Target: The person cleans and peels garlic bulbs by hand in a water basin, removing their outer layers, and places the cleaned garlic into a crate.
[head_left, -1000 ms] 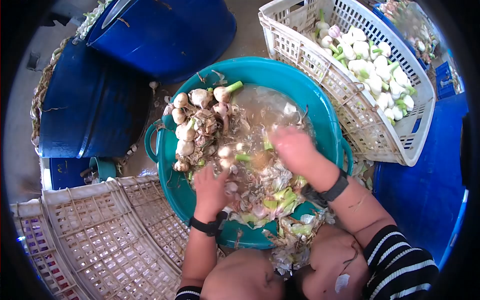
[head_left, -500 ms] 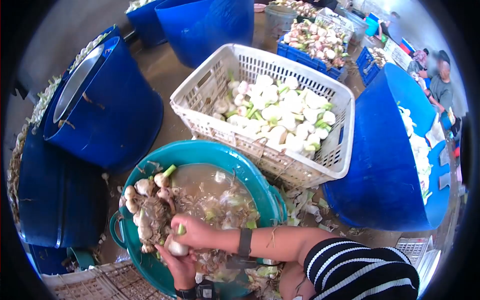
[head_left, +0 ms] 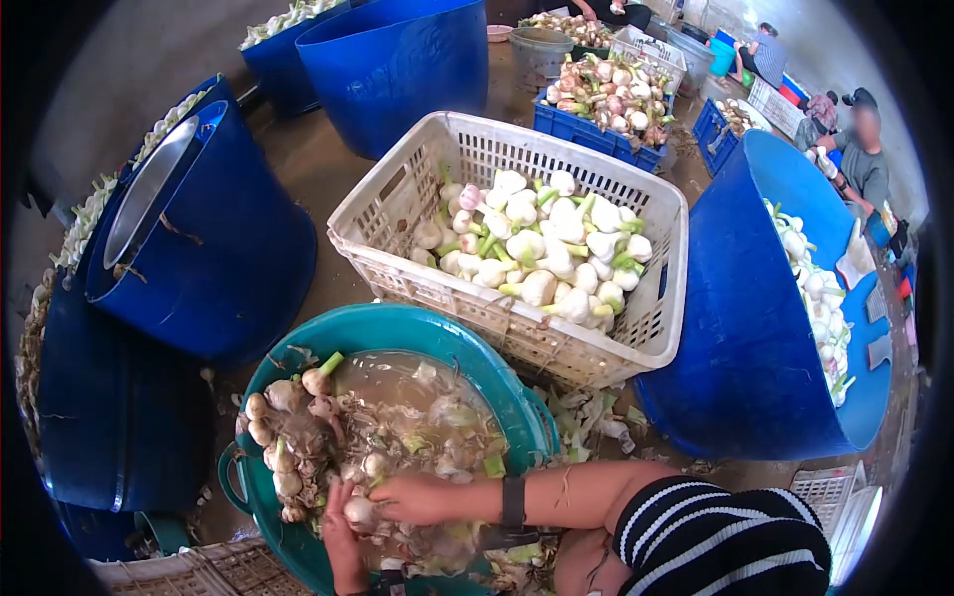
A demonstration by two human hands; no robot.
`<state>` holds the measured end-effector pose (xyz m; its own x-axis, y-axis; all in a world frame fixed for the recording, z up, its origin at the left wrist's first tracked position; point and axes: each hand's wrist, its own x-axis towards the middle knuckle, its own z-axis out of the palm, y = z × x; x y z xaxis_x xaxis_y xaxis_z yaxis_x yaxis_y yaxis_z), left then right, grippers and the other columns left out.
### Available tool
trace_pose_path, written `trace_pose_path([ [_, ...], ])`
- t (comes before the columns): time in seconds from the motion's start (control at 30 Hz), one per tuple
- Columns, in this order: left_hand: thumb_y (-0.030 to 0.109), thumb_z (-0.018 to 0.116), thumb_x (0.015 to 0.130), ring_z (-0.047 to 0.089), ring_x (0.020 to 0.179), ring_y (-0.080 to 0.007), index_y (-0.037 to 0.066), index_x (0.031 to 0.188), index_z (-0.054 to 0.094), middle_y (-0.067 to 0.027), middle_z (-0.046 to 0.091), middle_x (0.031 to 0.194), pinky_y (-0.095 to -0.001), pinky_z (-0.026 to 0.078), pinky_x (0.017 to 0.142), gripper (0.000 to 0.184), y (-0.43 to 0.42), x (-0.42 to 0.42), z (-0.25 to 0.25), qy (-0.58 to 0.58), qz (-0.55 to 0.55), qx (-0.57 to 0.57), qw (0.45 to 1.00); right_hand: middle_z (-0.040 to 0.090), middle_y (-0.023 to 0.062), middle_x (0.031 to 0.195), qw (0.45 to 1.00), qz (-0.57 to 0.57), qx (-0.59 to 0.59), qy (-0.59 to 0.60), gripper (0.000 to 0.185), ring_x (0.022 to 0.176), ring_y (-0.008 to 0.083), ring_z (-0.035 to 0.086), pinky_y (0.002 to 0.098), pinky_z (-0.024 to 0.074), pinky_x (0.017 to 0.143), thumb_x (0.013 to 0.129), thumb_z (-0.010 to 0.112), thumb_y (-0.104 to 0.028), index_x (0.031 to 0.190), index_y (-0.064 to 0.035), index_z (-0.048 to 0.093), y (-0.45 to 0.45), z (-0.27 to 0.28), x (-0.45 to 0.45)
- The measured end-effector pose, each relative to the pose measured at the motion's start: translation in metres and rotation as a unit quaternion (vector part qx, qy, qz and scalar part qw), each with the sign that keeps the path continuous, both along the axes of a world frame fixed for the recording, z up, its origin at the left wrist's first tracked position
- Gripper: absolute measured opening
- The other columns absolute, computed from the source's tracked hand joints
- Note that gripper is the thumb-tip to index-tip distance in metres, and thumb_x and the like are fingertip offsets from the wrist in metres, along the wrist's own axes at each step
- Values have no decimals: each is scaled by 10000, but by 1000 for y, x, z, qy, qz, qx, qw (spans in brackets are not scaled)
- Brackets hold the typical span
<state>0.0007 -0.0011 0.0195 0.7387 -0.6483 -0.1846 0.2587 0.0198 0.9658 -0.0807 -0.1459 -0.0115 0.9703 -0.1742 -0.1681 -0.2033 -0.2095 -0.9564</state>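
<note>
Where hands meet: left hand (head_left: 341,528) cradles garlic bulb (head_left: 359,511); right hand (head_left: 422,499) curled against it, grip unclear.
Bulb step: apparently peeling; next needs steady support.

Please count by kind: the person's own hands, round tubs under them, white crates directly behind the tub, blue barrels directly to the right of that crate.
Hands (left hand, right hand): 2
Round tub: 1
White crate: 1
Blue barrel: 1
Total: 5
</note>
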Motion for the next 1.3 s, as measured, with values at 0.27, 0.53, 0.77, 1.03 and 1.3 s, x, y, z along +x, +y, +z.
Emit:
trace_pose_path([
  [0.27, -2, 692, 615, 552, 944, -403, 59, 1096, 542, -174, 591, 1051, -451, 411, 892, 507, -9, -16, 13, -589, -115, 190, 777, 605, 109, 761, 977, -45, 137, 160, 151, 714, 242, 576, 361, 451, 635, 827, 524, -165, 810, -51, 622, -24, -2, 18],
  [0.53, 151, 436, 932, 537, 1025, -197, 3, 1190, 461, -113, 552, 1126, -341, 445, 880, 298, 5, 12, -23, 182, 174, -121, 960, 568, 17, 999, 952, 23, 305, 19, 216, 905, 88, 504, 246, 421, 790, 910, 500, -177, 1059, -31, 557, -21, 22, -6],
  [0.77, 373, 480, 891, 565, 672, -122, 107, 959, 588, 11, 594, 774, -241, 476, 517, 295, 42, 34, -42, 493, 207, -243, 809, 598, 127, 943, 797, -120, 585, -88, 191, 827, 201, 588, 338, 481, 722, 918, 436, -160, 998, -54, 573, -65, 59, -22],
  [1.03, 342, 457, 900, 575, 826, -132, 102, 1013, 560, -14, 620, 894, -314, 477, 665, 284, 7, 23, -5, 266, 256, -56, 928, 604, 176, 855, 901, 254, -338, 94, 220, 746, 325, 603, 427, 479, 665, 761, 519, -163, 959, -83, 575, -37, 14, -14],
  [1.3, 343, 693, 757, 419, 1195, -252, 30, 1328, 323, -144, 266, 1412, -345, 398, 921, 749, -19, 20, 34, -186, -62, 35, 980, 577, 156, 929, 809, 51, -575, -114, 196, 912, 345, 535, 389, 422, 802, 714, 537, -102, 900, -81, 596, -65, -77, 80],
])
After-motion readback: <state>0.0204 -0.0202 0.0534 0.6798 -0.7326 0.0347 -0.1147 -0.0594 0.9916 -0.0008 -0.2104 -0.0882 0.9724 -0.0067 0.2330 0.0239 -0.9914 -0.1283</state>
